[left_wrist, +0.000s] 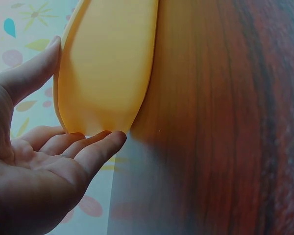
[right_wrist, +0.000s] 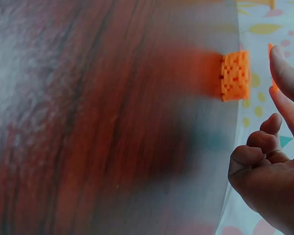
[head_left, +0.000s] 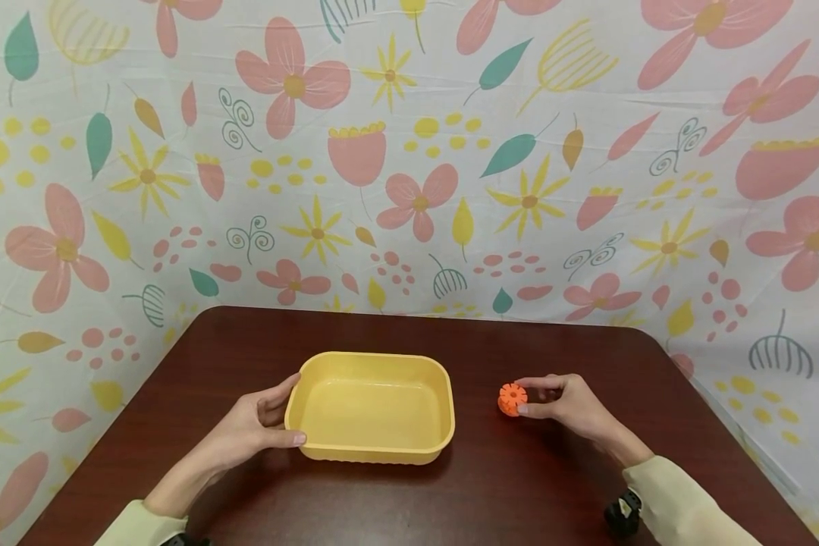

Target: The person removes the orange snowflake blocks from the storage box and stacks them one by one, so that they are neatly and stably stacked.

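Observation:
My left hand [head_left: 252, 426] grips the left end of a yellow rectangular plastic tub [head_left: 370, 455], with the thumb at its near corner and the fingers along its side. The inside of the tub shows bare. To the right of it, my right hand [head_left: 565, 404] pinches an orange notched disc [head_left: 513, 393] between thumb and index finger. A short stack of orange notched discs [right_wrist: 235, 77] stands on the table. In the right wrist view the pinched disc appears edge-on, apart from that stack. The other right fingers are curled in.
Both forearms rest over a dark reddish-brown wooden table [head_left: 478, 485] with rounded far corners. A floral-printed cloth [head_left: 409, 152] hangs behind and around it. A dark band [head_left: 623, 513] circles the right wrist.

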### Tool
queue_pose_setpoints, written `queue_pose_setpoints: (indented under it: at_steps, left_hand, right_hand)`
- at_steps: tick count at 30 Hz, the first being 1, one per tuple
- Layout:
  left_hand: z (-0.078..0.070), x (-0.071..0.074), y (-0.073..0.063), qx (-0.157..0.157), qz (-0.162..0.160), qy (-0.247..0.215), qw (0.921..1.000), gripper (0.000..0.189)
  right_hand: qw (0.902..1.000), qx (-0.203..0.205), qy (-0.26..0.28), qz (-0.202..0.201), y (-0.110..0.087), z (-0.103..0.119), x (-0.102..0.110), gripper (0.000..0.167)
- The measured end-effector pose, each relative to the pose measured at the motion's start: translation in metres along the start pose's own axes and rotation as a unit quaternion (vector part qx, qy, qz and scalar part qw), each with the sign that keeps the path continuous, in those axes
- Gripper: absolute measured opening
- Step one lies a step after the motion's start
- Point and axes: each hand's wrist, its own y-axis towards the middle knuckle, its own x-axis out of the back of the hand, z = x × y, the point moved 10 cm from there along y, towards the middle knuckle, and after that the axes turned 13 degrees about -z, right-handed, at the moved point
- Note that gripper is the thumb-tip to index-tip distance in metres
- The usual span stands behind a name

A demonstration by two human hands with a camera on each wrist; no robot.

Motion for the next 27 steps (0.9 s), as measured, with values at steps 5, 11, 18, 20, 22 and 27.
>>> queue_pose_setpoints:
  at_steps: [5,11,18,20,22,27]
  left_hand:
    - [-0.001,0.0,0.0,-0.001,0.001,-0.003,1.0,0.101]
    - [-0.001,0.0,0.0,0.0,-0.002,-0.004,1.0,0.101]
    - [0.0,0.001,0.0,0.001,-0.005,-0.002,1.0,0.102]
    - [0.001,0.001,0.0,0.002,-0.006,-0.001,1.0,0.102]
    - [0.001,0.001,0.0,0.002,-0.007,-0.001,1.0,0.102]
    - [0.001,0.001,0.0,0.001,-0.007,-0.001,1.0,0.102]
  right_hand:
    - [1.0,-0.002,-0.008,0.004,0.0,-0.004,0.001,0.046]
    - [0.9998,-0.007,-0.012,0.013,0.0,-0.01,0.0,0.047]
    - [0.9998,0.001,-0.013,0.012,0.001,-0.012,0.0,0.046]
    - [0.9998,0.001,-0.014,0.015,0.001,-0.013,-0.001,0.046]
    - [0.9997,-0.001,-0.016,0.018,0.001,-0.015,-0.001,0.046]
    - [0.9996,-0.002,-0.019,0.02,0.001,-0.016,-0.002,0.046]
